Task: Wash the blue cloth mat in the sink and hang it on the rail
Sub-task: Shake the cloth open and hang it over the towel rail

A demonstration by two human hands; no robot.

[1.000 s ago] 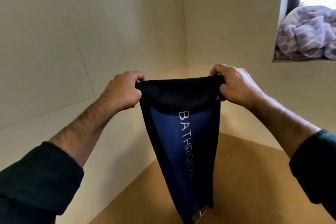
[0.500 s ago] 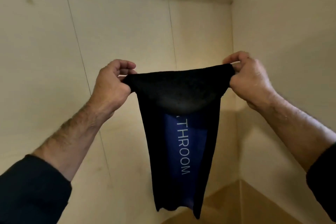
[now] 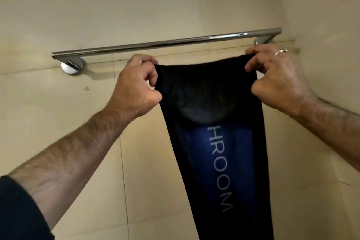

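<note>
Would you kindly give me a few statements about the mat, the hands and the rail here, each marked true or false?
1. The blue mat is already draped over the towel rail. False: its top edge is held just below the rail.
2. The left hand and the right hand each pinch a top corner of the mat. True.
3. A ring shows on the right hand. True.
4. A towel already hangs on the rail. False: the rail is bare.
5. The mat's visible lettering runs downward. True.
</note>
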